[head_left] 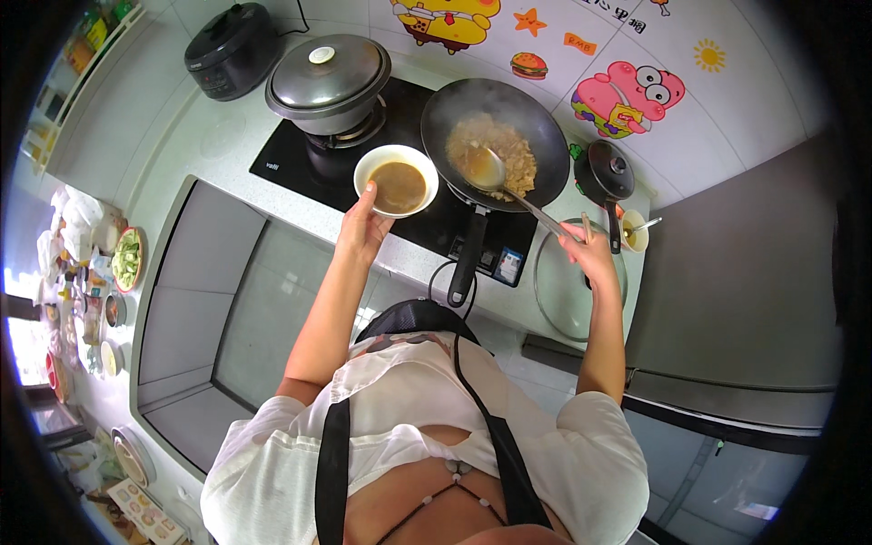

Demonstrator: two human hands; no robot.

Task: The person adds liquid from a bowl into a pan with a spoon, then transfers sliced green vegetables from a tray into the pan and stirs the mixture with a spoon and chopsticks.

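My left hand [361, 227] grips a white bowl [363, 170] by its near side, thumb over the rim. Brown liquid [398, 188] fills much of it. The bowl is beside the left rim of a black wok [548, 136], above the stove. In my right hand [590, 252] is the handle of a metal ladle [495, 171], its scoop down in the wok with brownish liquid in it. Around the scoop lie light brown food pieces [518, 165] in broth, and steam rises. The wok's black handle [468, 254] points toward me, touched by neither hand.
A lidded grey pot [329, 77] sits on the left burner of the black stove [291, 168]. Farther left stands a black rice cooker [232, 52]. To the right are a glass lid [551, 282], a small black pan [607, 173] and a bowl with a spoon [636, 238]. A dark fridge [727, 272] bounds the right side.
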